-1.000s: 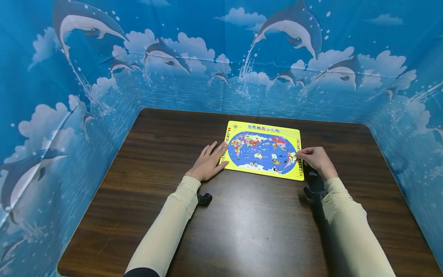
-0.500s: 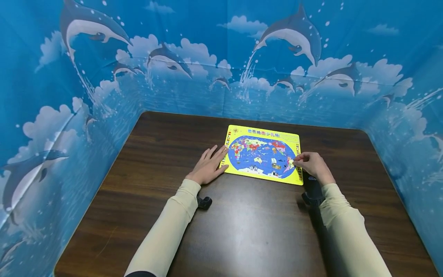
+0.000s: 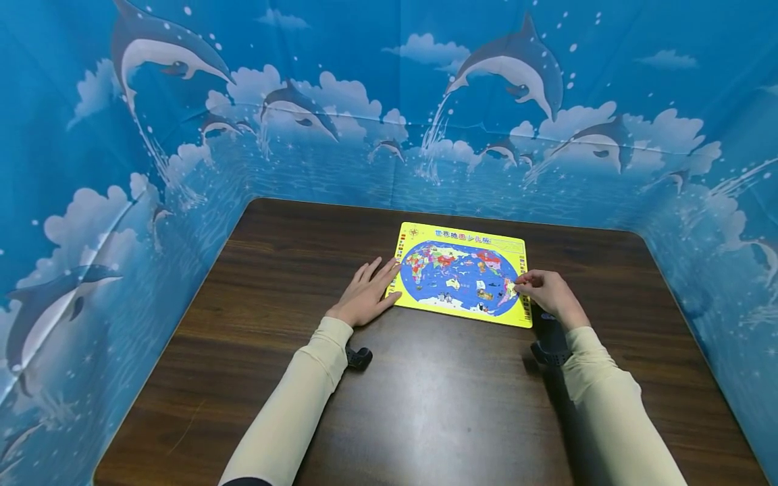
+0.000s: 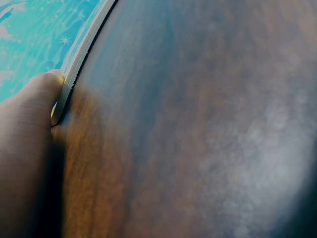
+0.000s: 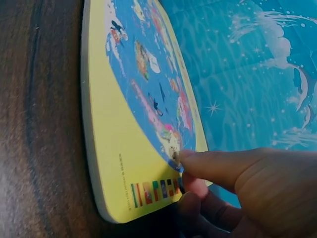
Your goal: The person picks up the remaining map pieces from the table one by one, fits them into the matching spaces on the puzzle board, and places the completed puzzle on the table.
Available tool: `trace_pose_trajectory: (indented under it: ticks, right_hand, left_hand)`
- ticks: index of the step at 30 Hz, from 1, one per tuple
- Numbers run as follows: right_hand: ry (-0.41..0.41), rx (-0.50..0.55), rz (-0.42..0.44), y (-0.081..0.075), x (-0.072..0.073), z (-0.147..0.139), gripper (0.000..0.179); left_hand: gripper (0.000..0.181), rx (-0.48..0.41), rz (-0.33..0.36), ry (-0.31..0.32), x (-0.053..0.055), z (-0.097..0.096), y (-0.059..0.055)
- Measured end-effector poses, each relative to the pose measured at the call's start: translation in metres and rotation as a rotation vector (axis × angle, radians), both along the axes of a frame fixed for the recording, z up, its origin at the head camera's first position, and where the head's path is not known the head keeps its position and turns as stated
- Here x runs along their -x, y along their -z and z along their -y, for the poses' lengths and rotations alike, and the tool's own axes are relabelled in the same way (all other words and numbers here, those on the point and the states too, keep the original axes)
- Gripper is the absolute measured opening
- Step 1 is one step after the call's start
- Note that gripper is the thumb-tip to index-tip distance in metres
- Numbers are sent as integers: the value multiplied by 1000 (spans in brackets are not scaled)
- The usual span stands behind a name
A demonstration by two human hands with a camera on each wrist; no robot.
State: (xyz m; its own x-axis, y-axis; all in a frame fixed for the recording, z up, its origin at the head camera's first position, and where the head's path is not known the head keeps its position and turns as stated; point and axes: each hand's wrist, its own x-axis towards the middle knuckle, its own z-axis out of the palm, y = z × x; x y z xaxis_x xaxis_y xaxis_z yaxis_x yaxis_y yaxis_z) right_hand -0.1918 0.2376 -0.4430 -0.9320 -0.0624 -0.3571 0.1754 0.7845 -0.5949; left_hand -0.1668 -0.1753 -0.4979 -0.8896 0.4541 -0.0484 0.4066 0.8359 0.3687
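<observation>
A yellow-bordered world map puzzle board (image 3: 425, 302) lies flat on the dark wooden table (image 3: 425, 405). My left hand (image 3: 362, 297) rests with spread fingers over the board's left edge. In the left wrist view its thumb (image 4: 37, 94) touches the board's corner. My right hand (image 3: 550, 293) is at the right side of the map, thumb and forefinger pinching a small yellowish map piece (image 5: 171, 148) close over the South America area. The curled fingers hide part of that piece and part of the printed flags along the right border.
Blue cloth printed with dolphins (image 3: 516, 67) hangs around the table's back and sides. Black straps (image 3: 550, 354) sit at both wrists. The wooden tabletop stretches in front of the board and to either side of it.
My right fingers have shifted slightly left and toward the front of the board with the small piece. The left hand stays at the left edge. The whole head view has tilted up slightly.
</observation>
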Motion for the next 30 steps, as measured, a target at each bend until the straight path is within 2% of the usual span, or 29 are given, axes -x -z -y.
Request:
trace_pose_trajectory:
  ticks: [7,12,18,21,25,30]
  right_hand:
    - [0,38,13,4,-2,-3,43]
    - [-20,94,-24,4,-4,-13,41]
    - [-54,39,-77,-1,-5,-38,40]
    - [-94,-22,-50,-6,-6,-52,37]
    - [-147,-84,27,-14,-9,-67,33]
    - [-219,-54,123,-19,-14,-74,30]
  left_hand:
    - [71,6,23,-6,-1,0,-2]
    - [70,5,22,-8,0,0,0]
    - [70,2,24,-8,0,-1,-2]
    - [70,14,25,-10,0,-1,-2]
    - [71,26,20,-8,1,0,-1]
    - [71,24,19,-2,2,0,0]
